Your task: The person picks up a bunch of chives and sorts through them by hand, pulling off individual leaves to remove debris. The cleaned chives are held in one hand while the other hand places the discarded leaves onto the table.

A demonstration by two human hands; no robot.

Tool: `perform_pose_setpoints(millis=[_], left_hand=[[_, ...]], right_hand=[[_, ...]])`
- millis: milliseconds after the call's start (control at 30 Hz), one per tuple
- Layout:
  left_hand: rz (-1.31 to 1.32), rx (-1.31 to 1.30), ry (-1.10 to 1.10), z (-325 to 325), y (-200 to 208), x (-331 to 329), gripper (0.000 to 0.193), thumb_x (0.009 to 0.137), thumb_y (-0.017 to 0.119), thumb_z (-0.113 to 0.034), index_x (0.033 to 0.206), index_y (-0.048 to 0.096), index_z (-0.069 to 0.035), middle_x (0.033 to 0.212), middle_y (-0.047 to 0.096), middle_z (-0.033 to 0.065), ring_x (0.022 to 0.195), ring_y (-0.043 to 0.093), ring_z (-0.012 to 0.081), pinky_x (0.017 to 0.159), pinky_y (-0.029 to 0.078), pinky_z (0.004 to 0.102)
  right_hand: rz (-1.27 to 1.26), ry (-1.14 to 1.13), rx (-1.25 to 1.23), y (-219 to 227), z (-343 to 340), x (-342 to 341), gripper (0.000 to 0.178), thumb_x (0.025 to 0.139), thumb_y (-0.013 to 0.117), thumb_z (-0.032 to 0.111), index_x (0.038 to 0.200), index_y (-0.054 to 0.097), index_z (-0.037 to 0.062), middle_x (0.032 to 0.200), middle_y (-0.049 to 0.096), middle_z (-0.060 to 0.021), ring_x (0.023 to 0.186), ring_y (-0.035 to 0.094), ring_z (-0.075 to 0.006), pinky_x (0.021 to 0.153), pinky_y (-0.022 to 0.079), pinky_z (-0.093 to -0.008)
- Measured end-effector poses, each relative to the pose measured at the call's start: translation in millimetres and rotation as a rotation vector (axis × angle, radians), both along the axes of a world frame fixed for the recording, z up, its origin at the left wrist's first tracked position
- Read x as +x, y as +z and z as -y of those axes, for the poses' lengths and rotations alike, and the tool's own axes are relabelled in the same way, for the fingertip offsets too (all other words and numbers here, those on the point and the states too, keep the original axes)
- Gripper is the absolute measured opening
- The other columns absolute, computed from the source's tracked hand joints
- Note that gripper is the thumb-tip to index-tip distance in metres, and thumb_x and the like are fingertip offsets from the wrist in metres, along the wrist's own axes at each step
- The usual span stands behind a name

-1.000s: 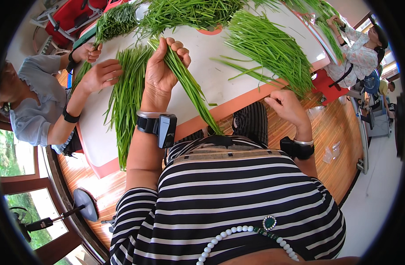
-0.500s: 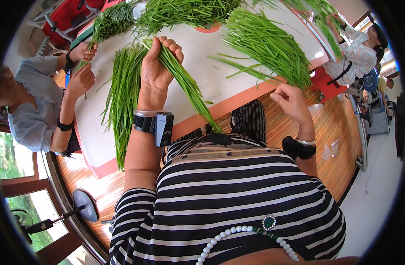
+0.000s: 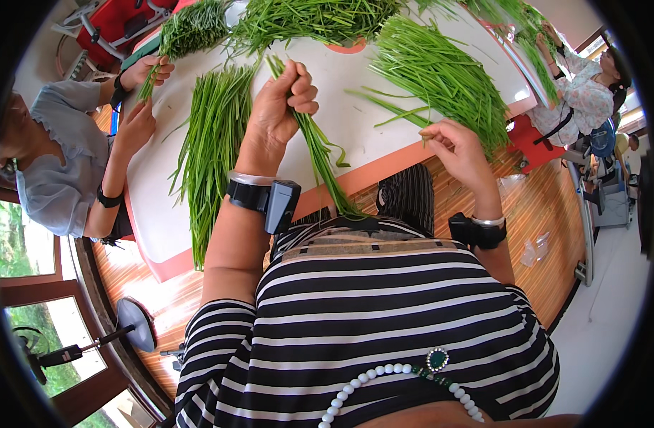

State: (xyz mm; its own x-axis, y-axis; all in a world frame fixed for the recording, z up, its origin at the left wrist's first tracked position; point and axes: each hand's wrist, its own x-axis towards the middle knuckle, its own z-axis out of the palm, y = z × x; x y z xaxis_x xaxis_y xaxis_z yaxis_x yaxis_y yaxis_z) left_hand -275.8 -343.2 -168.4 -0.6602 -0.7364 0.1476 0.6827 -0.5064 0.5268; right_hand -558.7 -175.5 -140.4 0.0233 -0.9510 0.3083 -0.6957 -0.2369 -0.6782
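My left hand [image 3: 280,107] is closed in a fist around a bunch of garlic chives [image 3: 318,153]. Their short ends stick out above the fist, and the long green leaves hang down toward my lap. My right hand [image 3: 459,153] is at the table's near edge, thumb and fingers pinched together; whatever small thing may be between the tips, I cannot make out. Just beyond it lies a big pile of chives [image 3: 441,78], with a few loose stems [image 3: 391,107] at its left. Another bundle of chives [image 3: 216,135] lies left of my left hand, hanging over the edge.
The white table [image 3: 156,214] has a pink border. More chives [image 3: 313,21] are heaped at its far side. A co-worker [image 3: 70,164] at the left holds a small green bunch; another person [image 3: 576,89] sits at the far right. Plastic scraps [image 3: 534,250] lie on the floor.
My left hand has turned and closed more firmly round the chives, shifting slightly right. My right hand has moved a little left, fingertips reaching over the table edge. The left co-worker's hands have shifted.
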Motion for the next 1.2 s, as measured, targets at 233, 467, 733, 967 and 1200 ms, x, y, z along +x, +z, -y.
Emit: perform_pose_setpoints(millis=[233, 467, 733, 967, 1200], left_hand=[[0.212, -0.116, -0.053, -21.6, 11.0, -10.7, 0.025, 0.1, 0.051, -0.033, 0.09, 0.052, -0.01, 0.068, 0.037, -0.0043, 0.051, 0.028, 0.0039, 0.045, 0.024, 0.0178], [0.186, -0.016, -0.038, -26.1, 18.0, -11.7, 0.038, 0.096, 0.051, -0.047, 0.095, 0.053, -0.009, 0.071, 0.043, -0.001, 0.055, 0.032, 0.0067, 0.049, 0.028, 0.0203], [0.358, -0.019, 0.049, -25.0, 8.5, -21.1, 0.032, 0.101, 0.046, -0.04, 0.092, 0.05, -0.009, 0.069, 0.042, -0.0016, 0.054, 0.031, 0.0063, 0.047, 0.027, 0.02], [0.455, -0.12, 0.094, -36.9, 8.4, -32.7, 0.027, 0.095, 0.062, -0.026, 0.111, 0.06, -0.005, 0.065, 0.037, -0.0072, 0.051, 0.028, 0.0036, 0.046, 0.023, 0.0203], [0.404, -0.089, 0.159, -27.9, 4.4, -24.7, 0.021, 0.097, 0.057, -0.023, 0.101, 0.064, -0.003, 0.068, 0.04, -0.0059, 0.051, 0.029, 0.0041, 0.047, 0.026, 0.0205]], right_hand=[[-0.255, -0.152, -0.024, -16.8, 44.1, 1.8, 0.014, 0.082, 0.065, 0.005, 0.095, 0.067, 0.0029, 0.087, 0.061, -0.0138, 0.075, 0.062, -0.0315, 0.069, 0.048, -0.0397], [-0.378, -0.145, -0.037, -29.0, 59.3, 0.4, 0.01, 0.081, 0.067, 0.006, 0.09, 0.066, 0.0026, 0.087, 0.061, -0.0145, 0.077, 0.062, -0.033, 0.069, 0.048, -0.0413], [-0.24, -0.191, -0.222, -18.0, 74.4, 6.9, 0.01, 0.08, 0.068, 0.007, 0.087, 0.063, 0.0008, 0.084, 0.061, -0.0133, 0.072, 0.061, -0.0304, 0.066, 0.048, -0.0377], [0.24, -0.059, -0.1, -18.5, 85.3, 53.3, 0.009, 0.082, 0.069, 0.005, 0.089, 0.064, 0.0004, 0.074, 0.066, -0.0051, 0.059, 0.055, -0.0097, 0.056, 0.045, -0.0246], [0.347, 0.113, 0.072, -18.3, 73.8, 61.0, 0.01, 0.088, 0.065, 0.006, 0.09, 0.063, -0.0034, 0.072, 0.064, -0.0023, 0.063, 0.055, -0.006, 0.059, 0.046, -0.0223]])
